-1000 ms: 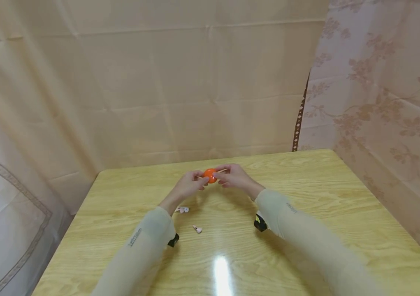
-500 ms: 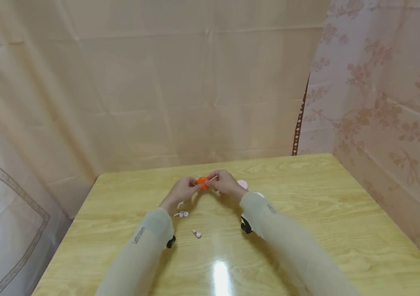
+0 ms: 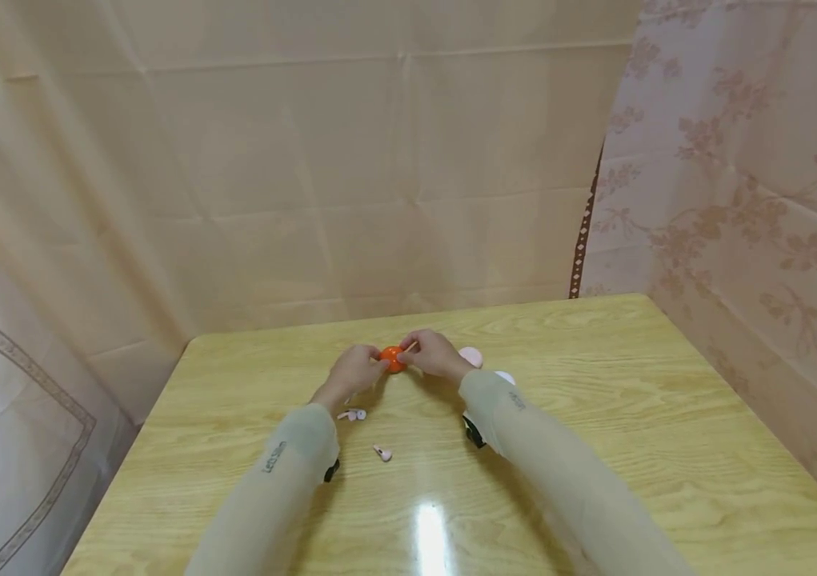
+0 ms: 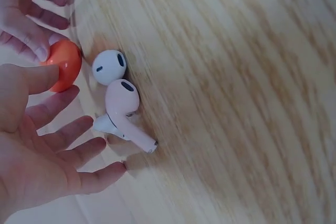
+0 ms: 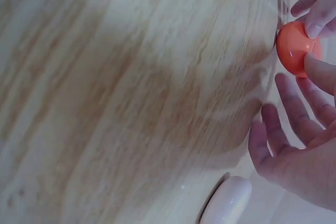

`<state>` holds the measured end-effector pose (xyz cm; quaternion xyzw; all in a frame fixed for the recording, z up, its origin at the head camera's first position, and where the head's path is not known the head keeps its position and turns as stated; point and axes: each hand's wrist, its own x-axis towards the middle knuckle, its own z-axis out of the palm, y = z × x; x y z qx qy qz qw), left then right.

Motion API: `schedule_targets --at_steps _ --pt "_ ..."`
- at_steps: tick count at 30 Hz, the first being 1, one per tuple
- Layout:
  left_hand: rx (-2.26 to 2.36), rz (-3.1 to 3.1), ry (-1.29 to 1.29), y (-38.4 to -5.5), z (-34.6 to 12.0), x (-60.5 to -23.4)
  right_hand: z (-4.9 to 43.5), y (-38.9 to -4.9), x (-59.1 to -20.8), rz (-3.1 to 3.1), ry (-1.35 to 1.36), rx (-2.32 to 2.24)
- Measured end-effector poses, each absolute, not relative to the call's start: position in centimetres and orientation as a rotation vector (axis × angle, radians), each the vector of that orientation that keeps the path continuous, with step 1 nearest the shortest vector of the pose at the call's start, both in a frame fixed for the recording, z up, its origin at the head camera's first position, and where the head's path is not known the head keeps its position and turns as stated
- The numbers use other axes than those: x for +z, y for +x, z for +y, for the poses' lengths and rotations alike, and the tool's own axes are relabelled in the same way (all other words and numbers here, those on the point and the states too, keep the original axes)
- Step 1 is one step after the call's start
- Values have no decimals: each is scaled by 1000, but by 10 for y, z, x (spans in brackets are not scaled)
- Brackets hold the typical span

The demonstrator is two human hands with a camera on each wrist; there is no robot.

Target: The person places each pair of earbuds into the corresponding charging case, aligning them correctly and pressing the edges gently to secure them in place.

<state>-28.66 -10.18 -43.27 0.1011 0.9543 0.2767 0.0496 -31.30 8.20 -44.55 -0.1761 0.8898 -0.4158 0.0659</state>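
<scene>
The orange case (image 4: 67, 60) looks like smooth, glossy plastic, as do the earbuds (image 4: 122, 98), between six and seven o'clock from it in the head view. The table (image 3: 667, 448) shows wood grain under a shiny finish. At twelve o'clock, the drape (image 3: 365, 160) is creased cloth; the sleeves (image 3: 257, 504) are matt fabric.

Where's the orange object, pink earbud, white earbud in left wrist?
Orange object (image 4: 69, 65), left wrist view: domed side.
Pink earbud (image 4: 122, 103), left wrist view: rounded head.
White earbud (image 4: 109, 70), left wrist view: rounded head.
</scene>
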Motion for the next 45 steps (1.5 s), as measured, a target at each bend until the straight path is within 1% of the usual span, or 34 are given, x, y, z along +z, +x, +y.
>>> schedule_targets --at_steps 7,18,29,38,45 --pt "770 2944 286 -289 -103 -437 74 -315 -445 2866 -613 -1034" --pt "925 2979 289 -295 -105 -441 71 -318 -443 2878 -559 -1023" --pt "904 2997 309 -294 -105 -439 78 -317 -445 2883 -712 -929" --pt "939 2979 278 -292 -105 -439 82 -319 -447 2834 -791 -899" --pt "905 2920 403 -290 -109 -435 84 -317 -445 2768 -833 -902"
